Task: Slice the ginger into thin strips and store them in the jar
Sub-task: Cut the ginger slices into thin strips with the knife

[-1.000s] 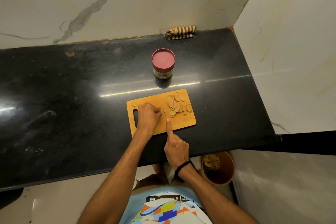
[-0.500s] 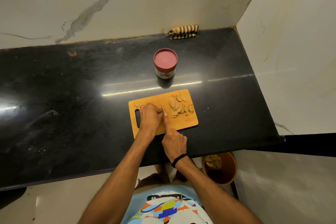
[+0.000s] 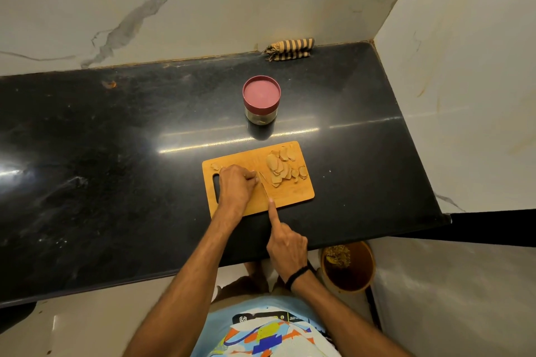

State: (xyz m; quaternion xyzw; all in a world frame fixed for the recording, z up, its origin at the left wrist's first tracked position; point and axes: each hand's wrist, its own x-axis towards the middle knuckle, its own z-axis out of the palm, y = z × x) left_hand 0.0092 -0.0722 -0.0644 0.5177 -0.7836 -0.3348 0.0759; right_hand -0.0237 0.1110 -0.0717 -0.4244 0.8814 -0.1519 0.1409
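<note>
Glossy black counter [image 3: 116, 182], rectangular wooden board [image 3: 290, 194], thin flat ginger slices [image 3: 278, 168]

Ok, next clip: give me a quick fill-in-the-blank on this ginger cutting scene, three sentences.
The jar stands beyond the cutting board with its lid ____. The ginger slices lie piled on the board's ____ half. The right hand, forefinger stretched out, grips a ____.
Missing words: on; right; knife.
</note>
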